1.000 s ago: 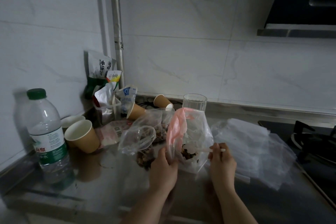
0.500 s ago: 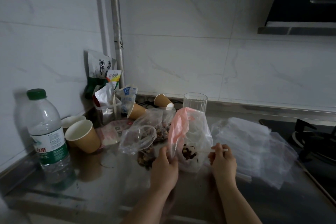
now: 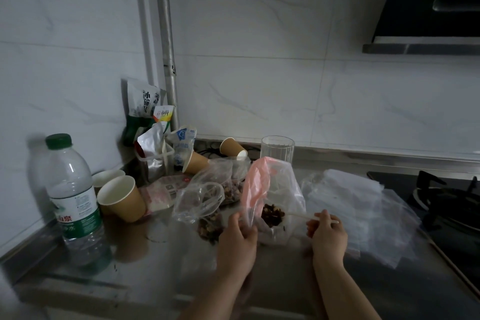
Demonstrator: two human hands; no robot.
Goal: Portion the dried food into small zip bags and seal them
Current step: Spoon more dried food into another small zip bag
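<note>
A clear plastic bag with a pink edge (image 3: 279, 189) stands open at the middle of the steel counter. My left hand (image 3: 237, 238) pinches its near left edge. My right hand (image 3: 327, 232) grips a thin white spoon handle (image 3: 302, 216) that reaches into the bag. Dark dried food (image 3: 271, 214) sits on the spoon end inside the bag. To the left, a small clear zip bag (image 3: 198, 201) lies open with dried food (image 3: 209, 227) at its bottom. Another bag with dried food (image 3: 230, 191) lies behind it.
A pile of empty clear zip bags (image 3: 363, 213) lies right of my right hand. A water bottle (image 3: 74, 197) and paper cups (image 3: 122, 201) stand at the left. A glass (image 3: 277, 149) is behind the bag. Snack packets (image 3: 145, 109) lean in the corner. A gas burner (image 3: 446, 197) is at the far right.
The dried food on the spoon has risen higher inside the bag. My right hand has shifted slightly right and back. My left hand keeps its pinch on the bag's edge.
</note>
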